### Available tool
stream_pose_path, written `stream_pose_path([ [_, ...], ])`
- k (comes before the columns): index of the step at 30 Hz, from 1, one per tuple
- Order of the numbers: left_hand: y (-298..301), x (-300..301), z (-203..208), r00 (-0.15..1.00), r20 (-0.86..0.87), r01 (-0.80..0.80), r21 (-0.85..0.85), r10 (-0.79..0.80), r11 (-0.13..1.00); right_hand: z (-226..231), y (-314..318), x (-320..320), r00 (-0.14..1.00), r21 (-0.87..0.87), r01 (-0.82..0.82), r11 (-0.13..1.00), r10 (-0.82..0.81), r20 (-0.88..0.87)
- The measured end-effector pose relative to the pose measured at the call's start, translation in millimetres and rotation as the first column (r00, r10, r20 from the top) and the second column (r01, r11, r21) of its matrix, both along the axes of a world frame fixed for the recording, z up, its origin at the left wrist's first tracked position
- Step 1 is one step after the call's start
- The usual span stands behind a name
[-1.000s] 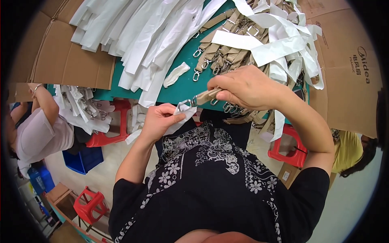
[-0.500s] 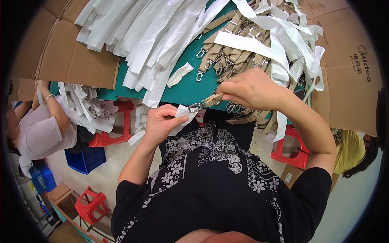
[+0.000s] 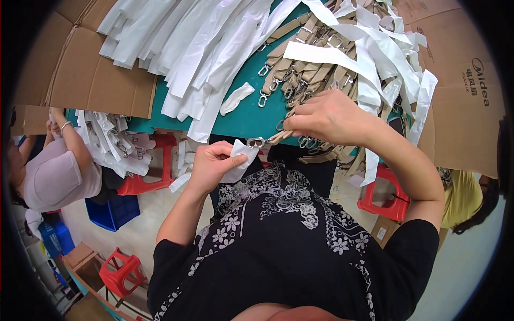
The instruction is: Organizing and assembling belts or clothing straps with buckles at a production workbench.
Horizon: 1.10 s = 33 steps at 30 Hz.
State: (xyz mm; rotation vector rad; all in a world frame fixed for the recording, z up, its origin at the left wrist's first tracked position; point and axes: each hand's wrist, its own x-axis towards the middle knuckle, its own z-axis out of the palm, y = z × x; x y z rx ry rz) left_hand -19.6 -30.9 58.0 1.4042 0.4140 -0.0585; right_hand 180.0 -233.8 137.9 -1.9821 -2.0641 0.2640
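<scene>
My left hand (image 3: 217, 163) is closed in a pinch on a white sleeve-like strip (image 3: 240, 154). A metal buckle ring (image 3: 256, 143) pokes out at the upper end of that strip. It is joined to a beige webbing strap (image 3: 278, 137) that runs up to my right hand (image 3: 329, 117). The fingers of my right hand are closed on the strap, just over the table's near edge, and another metal ring (image 3: 280, 125) shows at their tips. Part of the strap is hidden behind these fingers.
Long white strips (image 3: 198, 53) cover the left of the green table (image 3: 241, 120). Beige straps with metal buckles (image 3: 305, 67) heap at its right, under loose white strips (image 3: 369, 64). Cardboard boxes (image 3: 104, 69) flank both sides. A person (image 3: 59, 176) works at left, near red stools (image 3: 122, 272).
The buckle ring has tipped flatter, and a second ring has come into sight at my right fingertips. My right hand has shifted slightly left. A loose white strip at the right has swung.
</scene>
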Motion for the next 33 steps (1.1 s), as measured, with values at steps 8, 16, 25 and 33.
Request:
stream_pose_path([
  [8,-1.2,1.1,-5.0,0.995,-0.097,0.003,-0.186,-0.022,0.983,-3.5,-6.2,2.0,0.989,0.046,-0.008,0.999,0.001,0.150],
  [16,2.4,15.3,16.9,0.954,-0.116,0.291,0.137,-0.277,0.947,-2.7,3.3,3.7,0.992,-0.055,-0.106,0.993,0.109,0.065],
  [25,-13.2,34.0,23.2,0.934,-0.065,0.351,0.330,-0.350,0.876,-7.1,31.3,-15.1,0.988,-0.326,0.033,0.945,-0.080,-0.133],
  [33,21.0,28.9,0.2,0.941,-0.108,0.339,0.284,-0.321,0.897,-31.0,23.0,24.8,0.993,-0.146,0.110,0.983,-0.104,0.049],
])
